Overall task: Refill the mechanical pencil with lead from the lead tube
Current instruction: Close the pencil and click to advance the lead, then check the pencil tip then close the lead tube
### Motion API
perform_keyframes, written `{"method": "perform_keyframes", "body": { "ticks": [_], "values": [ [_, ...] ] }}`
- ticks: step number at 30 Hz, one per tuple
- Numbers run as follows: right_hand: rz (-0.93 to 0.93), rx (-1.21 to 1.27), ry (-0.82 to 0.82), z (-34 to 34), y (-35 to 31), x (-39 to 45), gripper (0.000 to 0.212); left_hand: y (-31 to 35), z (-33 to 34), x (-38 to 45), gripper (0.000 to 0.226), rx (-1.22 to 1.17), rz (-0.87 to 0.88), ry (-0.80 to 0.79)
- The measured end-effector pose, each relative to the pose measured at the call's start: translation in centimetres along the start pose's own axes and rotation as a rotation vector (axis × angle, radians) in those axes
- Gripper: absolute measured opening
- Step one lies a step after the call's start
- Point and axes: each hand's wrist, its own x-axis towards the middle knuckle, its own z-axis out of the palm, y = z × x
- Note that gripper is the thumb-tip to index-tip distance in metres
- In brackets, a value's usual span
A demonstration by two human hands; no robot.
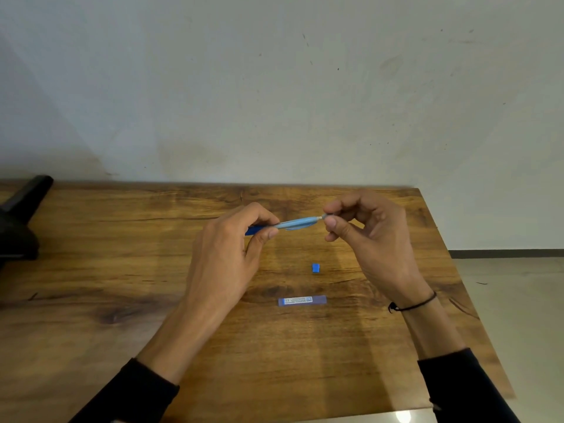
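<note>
Left hand (227, 254) gripping blue pencil (293, 223) above desk (122, 270); right hand (370, 236) pinching its end. Lead tube (302, 300) and small blue cap (315, 268) lying on desk below.

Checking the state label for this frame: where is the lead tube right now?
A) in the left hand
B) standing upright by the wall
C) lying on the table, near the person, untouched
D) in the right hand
C: the lead tube lies flat on the table, while the left hand holds the pencil and the right hand pinches the pencil's end.
</note>
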Motion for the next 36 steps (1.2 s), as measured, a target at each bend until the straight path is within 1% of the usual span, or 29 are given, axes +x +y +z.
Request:
{"method": "perform_keyframes", "body": {
  "ticks": [3, 8, 14, 18, 20, 23, 26, 28, 31, 33, 36],
  "values": [
    [-0.003, -0.005, -0.009, 0.0, 0.0, 0.0, 0.022, 0.1, 0.0, 0.0, 0.005, 0.006, 0.007, 0.003],
    [0.001, -0.026, -0.031, 0.1, 0.1, -0.1, 0.015, 0.5, 0.0, -0.1, 0.002, 0.030, 0.009, -0.009],
    [0.037, -0.043, -0.057, 0.3, 0.2, -0.1, 0.011, 0.7, -0.1, -0.1, 0.006, 0.058, 0.043, -0.026],
    [0.064, 0.017, -0.015, 0.7, 0.4, -0.2, 0.007, 0.7, 0.0, -0.3, 0.004, 0.043, 0.039, -0.018],
    [0.085, 0.115, 0.022, 1.0, 0.2, -0.1, 0.008, 0.7, 0.0, -0.1, 0.004, 0.013, 0.034, -0.013],
    [0.109, 0.302, 0.037, 2.1, -0.5, 0.0, 0.017, 1.3, -0.1, 0.4, 0.004, -0.109, -0.002, -0.006],
    [0.097, 0.375, 0.017, 4.3, -2.2, -0.4, 0.027, 2.5, -0.5, 0.8, 0.004, -0.238, -0.018, 0.024],
    [0.098, 0.395, 0.049, 5.5, -3.7, -0.6, 0.035, 3.7, -0.9, 1.1, 0.007, -0.317, -0.022, 0.038],
    [0.086, 0.472, 0.110, 5.5, -7.1, -0.7, 0.029, 6.3, -2.4, 1.4, 0.019, -0.421, -0.036, 0.065],
    [0.076, 0.642, 0.129, 4.7, -9.9, -0.5, 0.031, 8.1, -3.7, 1.7, 0.026, -0.483, -0.045, 0.075],
    [0.054, 0.938, 0.133, 3.3, -14.2, -0.5, 0.033, 9.9, -5.8, 2.3, 0.033, -0.498, -0.017, 0.115]
  ]
}}
